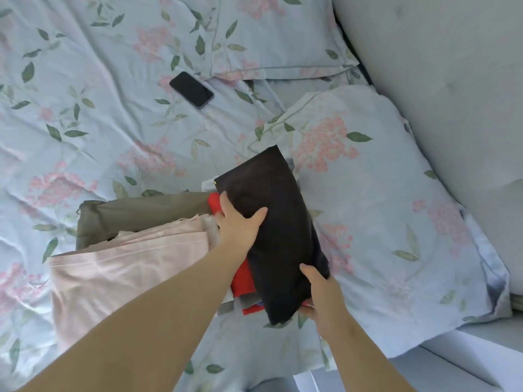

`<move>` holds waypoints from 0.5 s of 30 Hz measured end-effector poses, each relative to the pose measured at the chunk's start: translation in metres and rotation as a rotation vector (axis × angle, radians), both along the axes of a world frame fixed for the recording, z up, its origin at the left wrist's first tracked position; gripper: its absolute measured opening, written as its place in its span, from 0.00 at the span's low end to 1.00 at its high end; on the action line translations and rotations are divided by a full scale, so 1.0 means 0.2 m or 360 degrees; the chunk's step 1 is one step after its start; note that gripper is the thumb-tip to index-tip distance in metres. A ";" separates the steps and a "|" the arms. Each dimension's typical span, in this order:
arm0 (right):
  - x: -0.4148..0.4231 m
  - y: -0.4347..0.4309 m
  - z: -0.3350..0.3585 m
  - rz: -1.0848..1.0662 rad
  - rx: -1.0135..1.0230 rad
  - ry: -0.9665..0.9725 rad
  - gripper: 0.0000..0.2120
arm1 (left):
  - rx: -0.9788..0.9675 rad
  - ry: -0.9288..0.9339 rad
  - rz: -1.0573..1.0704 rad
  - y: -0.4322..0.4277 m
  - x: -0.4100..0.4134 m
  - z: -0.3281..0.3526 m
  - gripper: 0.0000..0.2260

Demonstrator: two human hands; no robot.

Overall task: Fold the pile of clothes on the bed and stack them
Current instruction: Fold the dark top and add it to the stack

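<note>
A folded black garment (278, 230) lies on top of a small stack that holds a red garment (242, 281) and some grey and white cloth beneath it. My left hand (240, 224) grips the stack's left edge, thumb on the black cloth and fingers down its side. At the stack's near corner my right hand (321, 292) holds the black and red layers, its thumb on top. Left of the stack lie a folded pink garment (124, 267) and an olive-brown one (141, 216) behind it.
All lies on a bed with a pale blue floral cover (85, 123). A dark phone (191, 89) lies face up further back. Two matching pillows (382, 207) sit at the right and at the back, beside a grey padded headboard (438, 80).
</note>
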State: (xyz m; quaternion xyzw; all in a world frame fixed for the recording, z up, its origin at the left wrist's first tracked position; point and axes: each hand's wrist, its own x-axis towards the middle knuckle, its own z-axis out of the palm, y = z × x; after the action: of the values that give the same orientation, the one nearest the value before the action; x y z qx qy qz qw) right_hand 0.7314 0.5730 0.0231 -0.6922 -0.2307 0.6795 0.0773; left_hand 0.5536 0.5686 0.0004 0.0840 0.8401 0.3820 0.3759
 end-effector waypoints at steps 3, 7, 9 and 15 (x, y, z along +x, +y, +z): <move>-0.02 -0.03 0.02 0.0020 -0.0258 0.0252 0.15 | 0.0298 -0.0228 0.0343 -0.03 -0.03 0.02 0.31; -0.08 -0.07 0.01 0.0592 -0.0070 -0.0111 0.15 | 0.0104 0.0164 -0.0010 -0.10 -0.15 0.05 0.28; -0.11 -0.06 -0.01 0.0676 0.0393 -0.0568 0.19 | -0.0023 0.0348 -0.0246 -0.14 -0.14 0.04 0.27; -0.29 0.06 -0.01 0.1047 0.1138 -0.0543 0.26 | 0.0012 0.0497 -0.0649 -0.20 0.02 -0.06 0.23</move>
State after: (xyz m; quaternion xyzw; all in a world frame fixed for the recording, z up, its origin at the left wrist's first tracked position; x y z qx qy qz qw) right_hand 0.6739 0.5844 0.0208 -0.6143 -0.6635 0.4238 0.0526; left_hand 0.5569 0.5287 -0.0122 0.3110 0.8523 0.2839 0.3104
